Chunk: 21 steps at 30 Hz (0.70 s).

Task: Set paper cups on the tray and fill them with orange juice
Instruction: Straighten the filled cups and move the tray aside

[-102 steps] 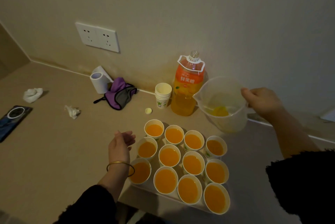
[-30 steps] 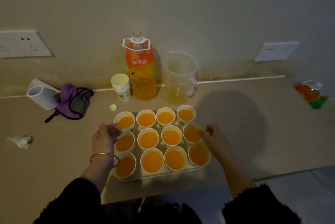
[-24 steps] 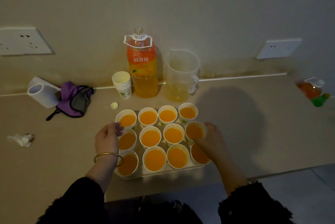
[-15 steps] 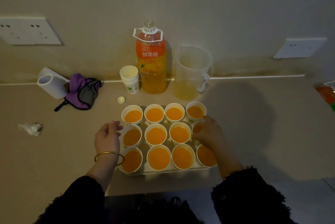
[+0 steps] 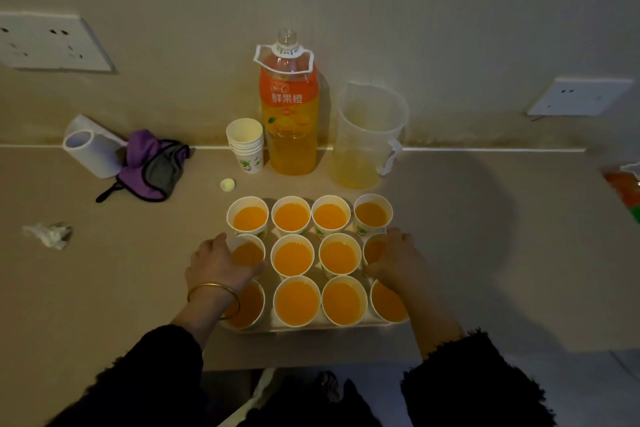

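All twelve paper cups (image 5: pixel 292 255) on the centre-frame tray (image 5: pixel 311 329) hold orange juice (image 5: pixel 343 302), so the task looks finished; left hand (image 5: pixel 221 264) and right hand (image 5: pixel 398 260) curl their fingers round the outermost of them.

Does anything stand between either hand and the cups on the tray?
Nothing visible does: the left hand is at the middle row's leftmost cup, the right hand at its rightmost; bottle and jug stand behind the tray.

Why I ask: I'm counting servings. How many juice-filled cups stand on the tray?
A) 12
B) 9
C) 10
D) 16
A: the filled cups stand on the tray in three rows of four, each showing orange juice.
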Tool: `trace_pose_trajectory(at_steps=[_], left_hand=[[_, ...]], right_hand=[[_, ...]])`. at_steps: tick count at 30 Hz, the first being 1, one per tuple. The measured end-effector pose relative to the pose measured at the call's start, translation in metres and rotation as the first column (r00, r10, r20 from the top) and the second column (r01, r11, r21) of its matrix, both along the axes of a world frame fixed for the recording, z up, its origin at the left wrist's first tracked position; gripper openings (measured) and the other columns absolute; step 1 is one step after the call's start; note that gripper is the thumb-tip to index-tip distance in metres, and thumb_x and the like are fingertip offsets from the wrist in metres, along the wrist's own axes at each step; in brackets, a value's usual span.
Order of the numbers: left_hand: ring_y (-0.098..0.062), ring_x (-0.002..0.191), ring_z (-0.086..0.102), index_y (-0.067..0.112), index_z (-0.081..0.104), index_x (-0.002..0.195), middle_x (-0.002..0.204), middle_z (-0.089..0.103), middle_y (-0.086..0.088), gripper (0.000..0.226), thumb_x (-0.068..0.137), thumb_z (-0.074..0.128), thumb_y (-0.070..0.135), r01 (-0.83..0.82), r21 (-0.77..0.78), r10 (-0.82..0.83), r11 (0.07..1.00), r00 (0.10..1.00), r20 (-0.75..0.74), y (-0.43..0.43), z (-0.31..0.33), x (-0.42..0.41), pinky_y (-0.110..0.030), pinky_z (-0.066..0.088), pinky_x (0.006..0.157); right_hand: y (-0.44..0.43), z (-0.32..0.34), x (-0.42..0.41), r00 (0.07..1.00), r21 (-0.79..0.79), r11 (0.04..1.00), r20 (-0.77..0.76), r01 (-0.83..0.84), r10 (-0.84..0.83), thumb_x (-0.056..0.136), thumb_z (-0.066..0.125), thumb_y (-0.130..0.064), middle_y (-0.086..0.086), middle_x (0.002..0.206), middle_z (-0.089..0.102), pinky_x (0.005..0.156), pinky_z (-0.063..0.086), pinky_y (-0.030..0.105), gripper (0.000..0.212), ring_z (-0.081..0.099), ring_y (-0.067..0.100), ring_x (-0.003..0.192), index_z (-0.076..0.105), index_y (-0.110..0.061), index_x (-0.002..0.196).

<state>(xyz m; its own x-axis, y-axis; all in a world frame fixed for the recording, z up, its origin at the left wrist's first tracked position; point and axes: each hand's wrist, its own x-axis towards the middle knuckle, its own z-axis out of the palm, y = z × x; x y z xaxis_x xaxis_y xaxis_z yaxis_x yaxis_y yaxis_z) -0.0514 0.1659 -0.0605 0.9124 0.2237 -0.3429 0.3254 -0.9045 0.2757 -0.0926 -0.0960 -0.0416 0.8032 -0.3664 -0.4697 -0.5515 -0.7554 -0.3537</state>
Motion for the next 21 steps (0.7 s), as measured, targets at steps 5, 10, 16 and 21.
trace_pose_trajectory(at_steps=[5,10,16,21], left_hand=[[-0.029,0.114,0.051,0.017,0.041,0.131,0.128,0.050,-0.009,0.083,0.065,0.076,0.054,-0.018,-0.053,0.013,0.998,0.996,-0.092,0.001,-0.012,0.009,-0.042,0.045,0.093],[-0.027,0.108,0.054,0.018,0.046,0.127,0.122,0.054,-0.007,0.082,0.060,0.079,0.053,-0.016,-0.068,0.010,0.998,0.997,-0.082,0.002,-0.017,0.013,-0.044,0.048,0.090],[-0.027,0.103,0.056,0.016,0.049,0.124,0.117,0.057,-0.008,0.078,0.060,0.080,0.047,-0.001,-0.097,-0.004,0.995,0.999,-0.049,0.003,-0.018,0.017,-0.044,0.050,0.087],[-0.026,0.105,0.056,0.018,0.049,0.126,0.121,0.057,-0.007,0.076,0.061,0.082,0.041,0.044,-0.092,-0.046,0.995,0.999,-0.013,0.001,-0.020,0.016,-0.042,0.050,0.087]], right_hand=[[0.001,0.006,0.000,0.999,-0.009,1.000,0.037,-0.013,0.013,0.076,0.076,-0.028,0.011,0.136,0.038,0.095,0.043,0.036,0.081,0.048,0.027,0.120,0.029,-0.011,0.139],[0.004,0.009,0.001,0.999,-0.029,0.999,0.042,-0.021,0.022,0.079,0.074,-0.030,0.011,0.136,0.037,0.094,0.042,0.035,0.075,0.048,0.026,0.120,0.031,-0.010,0.137],[0.005,0.004,0.000,0.998,0.016,1.000,0.058,0.024,-0.025,0.075,0.077,-0.033,0.012,0.137,0.036,0.095,0.042,0.037,0.084,0.048,0.028,0.120,0.029,-0.009,0.139],[0.004,0.002,-0.001,0.998,0.023,0.999,0.061,0.033,-0.035,0.074,0.077,-0.036,0.013,0.140,0.034,0.101,0.039,0.040,0.088,0.044,0.030,0.125,0.026,-0.010,0.141]])
